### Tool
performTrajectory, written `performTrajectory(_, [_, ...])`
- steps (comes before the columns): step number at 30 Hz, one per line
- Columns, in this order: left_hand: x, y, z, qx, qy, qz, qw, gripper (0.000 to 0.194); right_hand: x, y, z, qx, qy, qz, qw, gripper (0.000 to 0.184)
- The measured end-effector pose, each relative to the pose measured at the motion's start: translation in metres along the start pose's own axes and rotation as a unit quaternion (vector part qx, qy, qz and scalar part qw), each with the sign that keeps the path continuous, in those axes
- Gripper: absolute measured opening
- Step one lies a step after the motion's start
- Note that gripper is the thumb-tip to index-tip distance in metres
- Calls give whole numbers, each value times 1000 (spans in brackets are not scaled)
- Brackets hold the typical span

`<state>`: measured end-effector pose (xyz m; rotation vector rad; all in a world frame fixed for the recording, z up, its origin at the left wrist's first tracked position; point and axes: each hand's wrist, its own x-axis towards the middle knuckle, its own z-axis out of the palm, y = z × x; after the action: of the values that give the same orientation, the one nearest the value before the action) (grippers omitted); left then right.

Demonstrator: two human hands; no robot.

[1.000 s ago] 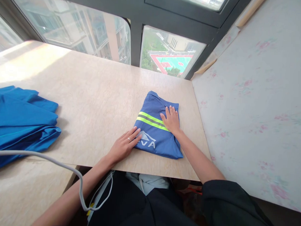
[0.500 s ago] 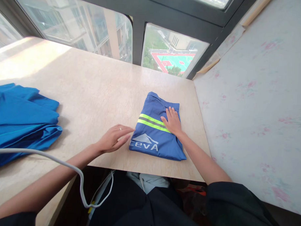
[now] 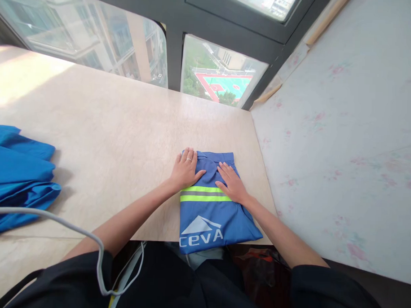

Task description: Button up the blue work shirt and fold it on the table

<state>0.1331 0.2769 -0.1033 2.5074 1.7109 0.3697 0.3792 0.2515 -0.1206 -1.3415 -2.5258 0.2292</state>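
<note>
A folded blue garment (image 3: 206, 217) lies flat on the pale tabletop, with a yellow-green and grey reflective band across it and white lettering and a peak logo at its near end. That near end reaches slightly past the table's front edge. My left hand (image 3: 185, 170), wearing a ring, rests flat on the garment's upper left corner with its thumb stretched inward. On the upper right side lies my right hand (image 3: 232, 183), palm down, fingers extended. Neither hand grips the cloth; both press on its top.
A heap of brighter blue cloth (image 3: 19, 174) sits at the table's left. A white cable (image 3: 73, 230) crosses in front of my left arm. The table (image 3: 118, 128) meets a window (image 3: 225, 74) at the back and a flower-patterned wall (image 3: 336, 154) on the right.
My left hand has moved from beside the garment onto its upper left corner. The garment has turned slightly and shifted toward me, now over the front edge. My right hand stays on it.
</note>
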Motion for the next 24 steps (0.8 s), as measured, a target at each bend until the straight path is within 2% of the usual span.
performTrajectory(4, [-9,2,3,14,25,5,1000,80,-18,0,-5,-9,-13,-1,1000,60])
performTrajectory(8, [0,0,-7,23,19,15,999,80,-22,-2,-11,-11,-11,5,1000,57])
performTrajectory(12, [13,7,-25,31,-13,1,999,82,-1,-17,-21,-17,22,68,997,46])
performTrajectory(15, [19,21,-30,48,37,14,998,69,30,-32,-25,-39,70,97,992,45])
performTrajectory(17, [23,29,-23,41,63,43,996,59,51,-37,-23,-60,89,79,991,45])
performTrajectory(20, [27,32,-4,31,47,65,996,55,70,-33,-12,-85,67,45,993,47])
performTrajectory(24, [28,24,14,41,30,72,996,56,68,-12,5,-88,34,52,994,49])
